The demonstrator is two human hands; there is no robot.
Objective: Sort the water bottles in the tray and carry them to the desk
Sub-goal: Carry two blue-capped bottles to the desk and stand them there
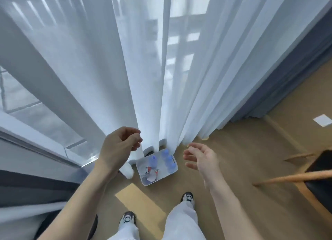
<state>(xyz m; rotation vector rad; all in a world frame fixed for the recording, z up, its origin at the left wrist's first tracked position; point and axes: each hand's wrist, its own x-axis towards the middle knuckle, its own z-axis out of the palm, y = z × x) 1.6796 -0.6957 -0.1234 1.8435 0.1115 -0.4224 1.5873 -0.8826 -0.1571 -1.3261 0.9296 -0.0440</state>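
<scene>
Head view, looking straight down: my left hand [119,143] hangs in front of the sheer white curtain [147,69], its fingers curled loosely inward around nothing, so that grip is empty. My right hand [201,157] is spread wide, palm turned toward the left, fingers apart, also holding nothing. Both hands are up in the air, well above the floor.

Between them and far below, the white rectangular plastic tray [174,169] sits on the tan wooden floor [233,168], its far edge just against the curtain's hem. Inside it, several clear water bottles with blue caps [168,160] are grouped along the right side, and another blue cap shows near the far left corner. The near left part of the tray holds something crumpled in white, red and grey [150,173]; I cannot tell what it is.

My two dark-and-white sneakers [187,197] and pale grey trousers [181,220] stand just short of the tray. A wooden chair with a dark seat [316,182] shows at the right edge.
</scene>
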